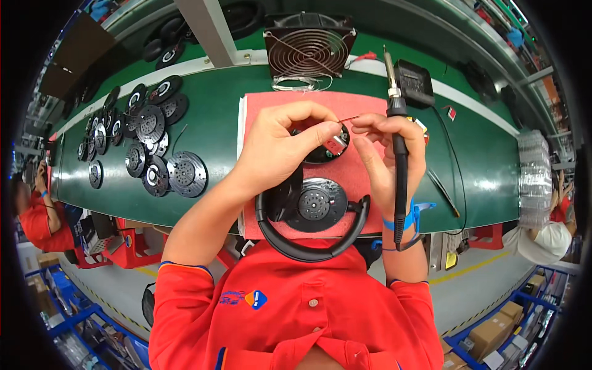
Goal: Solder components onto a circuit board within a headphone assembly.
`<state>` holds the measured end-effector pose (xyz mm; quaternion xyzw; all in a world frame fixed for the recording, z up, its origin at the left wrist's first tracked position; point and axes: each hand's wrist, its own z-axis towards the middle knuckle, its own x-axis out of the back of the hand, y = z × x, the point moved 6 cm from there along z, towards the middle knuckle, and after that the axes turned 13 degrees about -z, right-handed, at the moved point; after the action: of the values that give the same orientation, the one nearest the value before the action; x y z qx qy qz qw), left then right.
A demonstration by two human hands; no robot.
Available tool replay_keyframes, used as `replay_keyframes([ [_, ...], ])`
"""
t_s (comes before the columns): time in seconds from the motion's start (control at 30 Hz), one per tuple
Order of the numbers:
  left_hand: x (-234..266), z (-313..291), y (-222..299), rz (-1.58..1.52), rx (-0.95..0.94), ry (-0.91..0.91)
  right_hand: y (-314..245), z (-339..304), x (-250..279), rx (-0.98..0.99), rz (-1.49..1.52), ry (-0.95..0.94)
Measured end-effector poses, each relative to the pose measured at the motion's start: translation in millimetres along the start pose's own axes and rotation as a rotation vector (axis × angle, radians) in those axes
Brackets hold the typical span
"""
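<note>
My left hand (280, 142) pinches a thin red wire (349, 118) between thumb and forefinger. Just under those fingertips sits a small red-and-silver block (335, 145), over a round black earcup part (317, 155) that my hand partly covers. My right hand (394, 145) has a black soldering iron (399, 142) lodged in it, tip pointing away from me, while its fingertips meet the wire's other end. Below the hands lies a black headphone headband (311, 253), curving around a black perforated disc (317, 205) on the pink mat (259, 108).
Several black speaker discs (187, 174) are heaped on the green bench (216, 89) at left. A caged fan (309, 48) and a black iron stand (414, 83) stand at the back. Tweezers (444, 192) lie right; stacked clear trays (534, 179) stand farther right. Other people sit at both sides.
</note>
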<state>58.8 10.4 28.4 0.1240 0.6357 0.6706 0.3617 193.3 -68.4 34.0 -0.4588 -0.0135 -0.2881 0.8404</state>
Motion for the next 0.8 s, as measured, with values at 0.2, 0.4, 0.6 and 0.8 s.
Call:
replay_keyframes([
  [0.2,-9.6,-2.3,3.4,0.203,-0.042,-0.041,-1.2,-1.7,0.6,0.056,0.002,-0.011],
  [0.4,-12.6,-2.6,3.8,0.279,-0.070,-0.043,2.2,-3.4,0.7,0.045,0.013,-0.019],
  [0.6,-10.2,-5.2,7.6,0.293,-0.129,-0.023,2.4,-5.1,-4.9,0.032,0.065,-0.041],
  [0.8,-6.9,-7.3,7.5,0.259,-0.101,0.018,4.2,-7.1,-6.7,-0.013,0.064,-0.040],
])
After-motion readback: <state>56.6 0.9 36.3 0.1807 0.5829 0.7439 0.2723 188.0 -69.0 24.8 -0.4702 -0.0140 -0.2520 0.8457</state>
